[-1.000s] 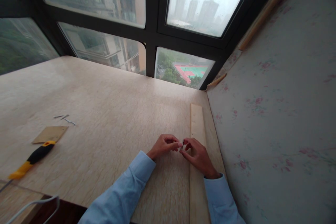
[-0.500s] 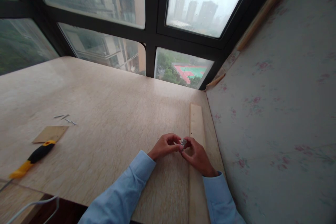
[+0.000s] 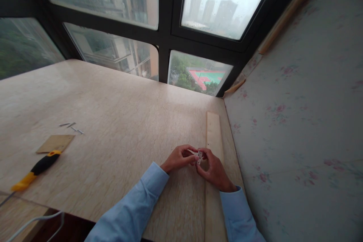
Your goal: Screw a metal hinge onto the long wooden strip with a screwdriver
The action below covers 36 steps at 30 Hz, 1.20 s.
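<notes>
Between the fingertips of both hands is a small silvery metal hinge (image 3: 199, 157), with dark holes visible in its face. My left hand (image 3: 180, 157) pinches it from the left, thumb and fingers closed on its edge. From the right, my right hand (image 3: 213, 169) grips it, thumb below and index finger above. Part of the hinge is hidden by the fingers. Under the hands and right forearm lies a long pale wooden board (image 3: 213, 128), with a small dark hole near its middle.
To the left, a yellow-and-black screwdriver (image 3: 39, 169) rests against a small wooden plate (image 3: 56, 143). Several screws (image 3: 71, 126) lie behind it. A white cable (image 3: 36, 219) runs at the lower left. The papered wall (image 3: 286, 128) stands close on the right, windows beyond the marbled surface (image 3: 127, 121).
The hinge has turned between the fingertips, so its holed face now shows. Both hands stay in nearly the same place; the view has shifted slightly.
</notes>
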Motion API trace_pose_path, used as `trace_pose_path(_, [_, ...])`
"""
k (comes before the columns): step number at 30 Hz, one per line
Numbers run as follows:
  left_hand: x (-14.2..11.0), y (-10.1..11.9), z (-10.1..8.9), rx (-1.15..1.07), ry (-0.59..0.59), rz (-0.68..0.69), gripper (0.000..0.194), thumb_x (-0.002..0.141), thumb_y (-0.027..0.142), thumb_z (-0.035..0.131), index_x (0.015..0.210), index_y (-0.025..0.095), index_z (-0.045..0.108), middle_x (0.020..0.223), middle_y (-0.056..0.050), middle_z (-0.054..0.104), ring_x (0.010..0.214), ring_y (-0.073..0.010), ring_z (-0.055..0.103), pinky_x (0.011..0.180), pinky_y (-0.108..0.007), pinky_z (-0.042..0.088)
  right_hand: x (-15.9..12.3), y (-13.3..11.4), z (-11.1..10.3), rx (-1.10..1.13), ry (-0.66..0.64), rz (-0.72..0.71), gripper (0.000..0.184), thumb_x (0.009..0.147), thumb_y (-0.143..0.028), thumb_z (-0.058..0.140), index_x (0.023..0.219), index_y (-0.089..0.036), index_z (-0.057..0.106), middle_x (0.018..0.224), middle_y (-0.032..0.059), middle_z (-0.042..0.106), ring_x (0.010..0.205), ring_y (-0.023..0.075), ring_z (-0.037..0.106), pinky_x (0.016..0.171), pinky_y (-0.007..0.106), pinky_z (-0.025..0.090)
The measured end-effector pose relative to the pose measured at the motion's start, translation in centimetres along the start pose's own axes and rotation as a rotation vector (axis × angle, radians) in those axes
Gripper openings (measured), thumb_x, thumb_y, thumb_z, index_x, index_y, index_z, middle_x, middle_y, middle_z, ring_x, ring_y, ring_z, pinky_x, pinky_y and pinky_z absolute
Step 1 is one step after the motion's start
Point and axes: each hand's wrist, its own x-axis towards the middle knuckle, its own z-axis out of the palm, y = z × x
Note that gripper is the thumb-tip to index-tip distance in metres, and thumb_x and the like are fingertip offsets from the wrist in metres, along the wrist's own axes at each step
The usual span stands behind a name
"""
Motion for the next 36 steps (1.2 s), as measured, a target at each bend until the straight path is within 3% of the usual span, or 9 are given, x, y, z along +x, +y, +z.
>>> trace_pose_path(8, [-0.2,-0.1,0.6,-0.04,-0.059,-0.034,0.045,0.067,0.04,0.078,0.098,0.009,0.065,0.072,-0.007,0.071,0.063,-0.0155,0.066,0.063,-0.026,0.05,0.0,0.1,0.0,0.015,-0.037,0.005,0.04,0.077,-0.022,0.062,0.114,-0.022,0.047,0.103,0.0064,0.065,0.085,0.0192,0.064,0.076,0.033,0.053])
trace_pose_path(16, [0.0,-0.7,0.5,-0.07,-0.039,-0.056,0.046,0.065,0.041,0.079,0.096,0.01,0.065,0.071,-0.007,0.07,0.06,-0.015,0.065,0.058,-0.024,0.047,0.0,0.2,0.2,0.049,-0.061,-0.01,0.043,0.078,-0.02,0.06,0.119,-0.021,0.046,0.105,0.007,0.064,0.088,0.0192,0.064,0.079,0.033,0.054])
trace_pose_path(27, [0.1,-0.7,0.5,-0.141,-0.018,-0.06,0.053,0.061,0.047,0.08,0.095,0.01,0.062,0.075,-0.009,0.072,0.06,-0.0156,0.065,0.058,-0.025,0.048,-0.2,1.1,0.7,0.062,-0.025,-0.035,0.044,0.081,-0.026,0.064,0.123,-0.022,0.049,0.107,0.0071,0.065,0.087,0.0186,0.065,0.079,0.033,0.055])
trace_pose_path(36, [0.2,-0.7,0.4,-0.167,-0.031,-0.044,0.05,0.068,0.051,0.075,0.094,0.012,0.058,0.081,-0.011,0.073,0.06,-0.0144,0.066,0.055,-0.023,0.045,0.0,0.9,0.3,0.052,0.034,-0.084,0.043,0.083,-0.031,0.065,0.122,-0.022,0.051,0.104,0.007,0.067,0.082,0.0175,0.066,0.077,0.032,0.056])
